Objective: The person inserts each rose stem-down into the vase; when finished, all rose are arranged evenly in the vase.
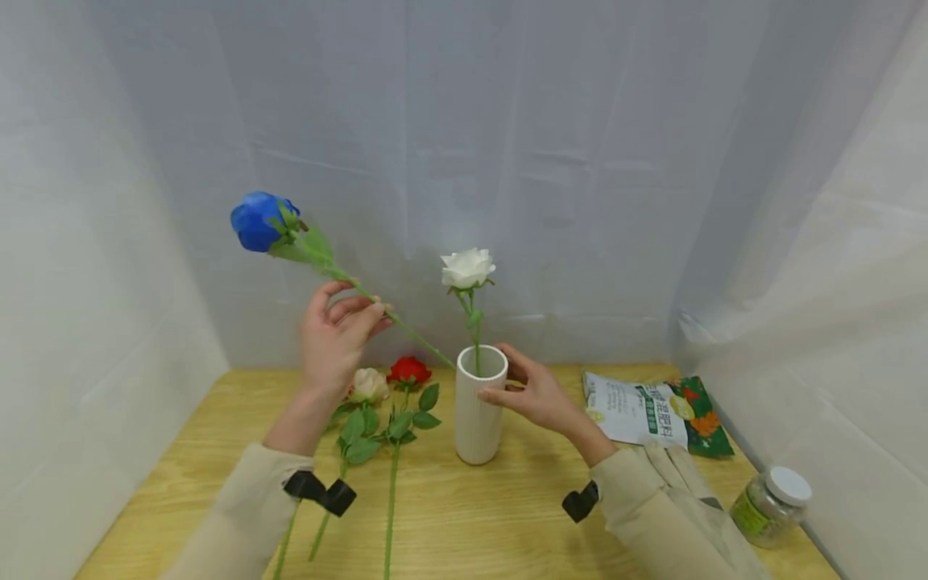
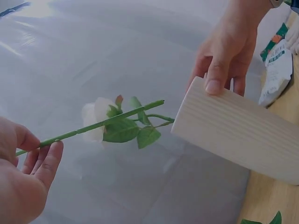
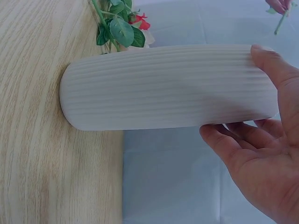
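Observation:
In the head view my left hand (image 1: 335, 334) pinches the green stem of a blue rose (image 1: 263, 221). The rose slants, its bloom up to the left and its stem end close to the vase mouth. The left wrist view shows that bare stem end (image 2: 156, 103) apart from the rim. My right hand (image 1: 540, 395) grips the white ribbed vase (image 1: 478, 423) near its top, thumb on the front and fingers behind. The vase stands upright on the table, as the right wrist view also shows. A white rose (image 1: 467, 268) stands inside it.
Left of the vase, a red rose (image 1: 409, 370) and a cream rose (image 1: 370, 385) lie on the wooden table (image 1: 435, 524), with another stem beside them. To the right are a white and green packet (image 1: 638, 411), a pale cloth (image 1: 677, 467) and a lidded jar (image 1: 772, 507).

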Demonstrator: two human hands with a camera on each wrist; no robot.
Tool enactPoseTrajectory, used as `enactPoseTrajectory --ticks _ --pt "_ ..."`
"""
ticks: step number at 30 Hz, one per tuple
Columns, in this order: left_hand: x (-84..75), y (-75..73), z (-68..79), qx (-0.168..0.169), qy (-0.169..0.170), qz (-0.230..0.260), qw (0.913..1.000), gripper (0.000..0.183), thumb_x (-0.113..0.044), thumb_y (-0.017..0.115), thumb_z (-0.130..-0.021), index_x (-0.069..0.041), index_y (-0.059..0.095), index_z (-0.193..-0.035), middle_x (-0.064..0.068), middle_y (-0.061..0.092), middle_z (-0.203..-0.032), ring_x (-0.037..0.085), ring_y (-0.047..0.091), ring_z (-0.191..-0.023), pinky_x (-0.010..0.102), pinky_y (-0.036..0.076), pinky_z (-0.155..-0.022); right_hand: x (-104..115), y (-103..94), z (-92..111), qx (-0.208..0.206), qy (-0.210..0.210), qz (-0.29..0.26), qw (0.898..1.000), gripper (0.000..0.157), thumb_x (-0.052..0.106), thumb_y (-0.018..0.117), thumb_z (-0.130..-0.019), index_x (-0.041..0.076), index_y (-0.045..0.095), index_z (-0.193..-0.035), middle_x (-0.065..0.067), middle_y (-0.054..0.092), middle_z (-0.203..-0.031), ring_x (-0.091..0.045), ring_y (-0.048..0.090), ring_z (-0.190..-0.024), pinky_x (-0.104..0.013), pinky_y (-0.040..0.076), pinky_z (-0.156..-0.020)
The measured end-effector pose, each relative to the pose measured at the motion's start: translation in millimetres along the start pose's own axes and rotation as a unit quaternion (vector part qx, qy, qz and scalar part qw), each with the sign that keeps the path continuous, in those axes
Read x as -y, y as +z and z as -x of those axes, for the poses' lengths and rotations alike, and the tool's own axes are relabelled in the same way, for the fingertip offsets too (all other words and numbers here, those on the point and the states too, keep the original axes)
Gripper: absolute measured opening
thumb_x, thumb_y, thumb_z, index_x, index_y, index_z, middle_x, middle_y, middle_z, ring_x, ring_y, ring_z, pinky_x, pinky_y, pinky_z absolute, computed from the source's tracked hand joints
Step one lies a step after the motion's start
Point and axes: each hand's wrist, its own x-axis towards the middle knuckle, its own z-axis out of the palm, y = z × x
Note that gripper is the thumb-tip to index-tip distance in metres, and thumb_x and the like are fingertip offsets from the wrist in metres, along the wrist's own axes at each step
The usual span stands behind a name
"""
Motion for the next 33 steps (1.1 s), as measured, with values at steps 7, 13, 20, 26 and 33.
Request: enactPoseTrajectory --ticks 7,13,20,26,33 --pt "12.9 15.7 -1.4 0.012 0.016 -0.026 0.9995 0.041 0.017 0.064 -0.093 -0.004 0.052 -0.127 -0.004 0.066 -0.085 0.01 0.075 -0.078 0.032 0.067 -0.079 0.6 0.4 0.9 0.0 -0.007 -0.006 1.0 0.076 0.026 0.083 -0.094 0.017 0.044 -0.159 -0.014 0.056 -0.153 -0.035 0.056 -0.142 -0.053 0.051 -0.115" --pt "23.1 25.8 -0.4 0.025 0.03 -0.039 0.9985 0.038 0.014 0.066 -0.093 -0.005 0.055 -0.124 -0.001 0.067 -0.088 0.01 0.074 -0.077 0.028 0.066 -0.076 1.7 1.3 0.9 -0.002 -0.001 0.001 1.0 0.076 0.026 0.083 -0.093 0.017 0.045 -0.158 -0.012 0.057 -0.152 -0.032 0.057 -0.141 -0.049 0.052 -0.114" --pt "34.1 36.8 0.8 0.056 0.047 -0.072 0.9947 0.041 0.015 0.066 -0.092 0.004 0.054 -0.13 0.003 0.068 -0.09 0.008 0.073 -0.076 0.026 0.066 -0.074 1.0 1.2 -0.2 -0.006 -0.001 -0.002 1.0 0.077 0.026 0.083 -0.093 0.017 0.045 -0.159 -0.013 0.057 -0.153 -0.034 0.057 -0.141 -0.055 0.051 -0.115" --pt "44.1 42.5 2.0 0.067 0.033 -0.116 0.9905 0.047 0.011 0.068 -0.092 0.0 0.055 -0.136 0.016 0.068 -0.092 0.006 0.071 -0.072 0.026 0.065 -0.072 -0.4 1.7 -0.5 -0.007 -0.002 0.005 1.0 0.076 0.027 0.084 -0.093 0.018 0.045 -0.158 -0.012 0.057 -0.153 -0.033 0.057 -0.141 -0.055 0.051 -0.114" --pt "55.0 50.1 4.4 0.088 0.026 -0.168 0.9815 0.052 0.009 0.068 -0.09 0.004 0.053 -0.14 0.026 0.07 -0.099 0.003 0.068 -0.074 0.018 0.06 -0.07 0.8 1.5 0.0 -0.007 -0.006 0.003 1.0 0.078 0.026 0.083 -0.094 0.015 0.043 -0.16 -0.015 0.056 -0.154 -0.035 0.057 -0.141 -0.053 0.052 -0.114"
